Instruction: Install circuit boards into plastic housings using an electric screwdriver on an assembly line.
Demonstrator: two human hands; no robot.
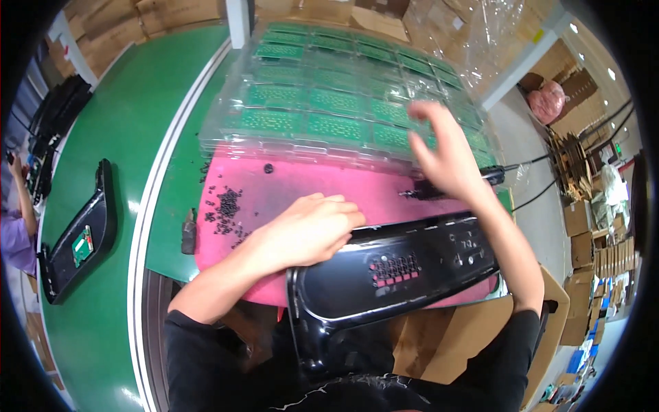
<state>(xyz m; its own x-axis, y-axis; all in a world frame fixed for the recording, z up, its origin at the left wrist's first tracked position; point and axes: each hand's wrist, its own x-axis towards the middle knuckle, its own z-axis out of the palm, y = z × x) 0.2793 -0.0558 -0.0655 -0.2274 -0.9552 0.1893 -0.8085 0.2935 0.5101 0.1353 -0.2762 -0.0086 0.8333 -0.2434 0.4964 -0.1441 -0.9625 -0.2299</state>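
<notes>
A long, glossy black plastic housing [343, 288] with a rectangular grid of slots lies at an angle on the pink mat [295, 182], its near left end jutting past the table edge. My left hand [319, 230] grips its far left edge, fingers curled and close together; the fingertips are partly hidden. Raised above the right side of the mat, my right hand [446, 154] has thumb and fingers apart and holds nothing. Below it lies a black corded electric screwdriver [429, 190], partly covered by the hand. Small black screws [228, 202] are heaped on the mat's left side.
Stacked clear plastic trays [226, 127] of green circuit boards [336, 127] stand behind the mat. Left of a white rail [168, 147], another black housing [103, 226] holds a small board [82, 246]. A person [19, 233] is at far left. Cardboard boxes [580, 247] line the right.
</notes>
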